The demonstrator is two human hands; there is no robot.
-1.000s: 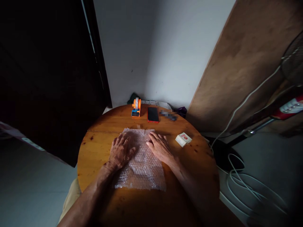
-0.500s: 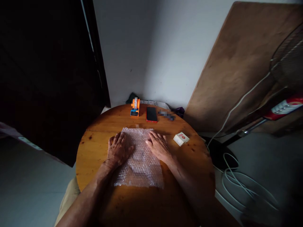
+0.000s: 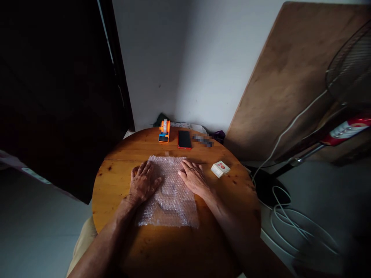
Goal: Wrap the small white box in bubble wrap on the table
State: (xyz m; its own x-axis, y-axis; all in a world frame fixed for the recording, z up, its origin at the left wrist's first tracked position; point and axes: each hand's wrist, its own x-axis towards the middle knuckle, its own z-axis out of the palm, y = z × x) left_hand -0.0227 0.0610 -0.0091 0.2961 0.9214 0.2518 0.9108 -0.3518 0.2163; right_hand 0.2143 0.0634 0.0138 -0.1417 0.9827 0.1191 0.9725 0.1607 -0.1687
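A sheet of clear bubble wrap lies flat on the round wooden table in front of me. Along its left edge rests my left hand, palm down, with the thumb stretched across the plastic. My right hand lies flat on the opposite edge, fingers extended. Neither hand grips anything. To the right of my right hand sits a small white box with red print.
At the table's back stand an orange and blue tape dispenser, a phone with a red case and a dark, pixelated item. A fan with coiled white cable is on the right. The wall rises behind.
Both hands keep their places on the bubble wrap, with no clear movement. The whole view has shifted very slightly.
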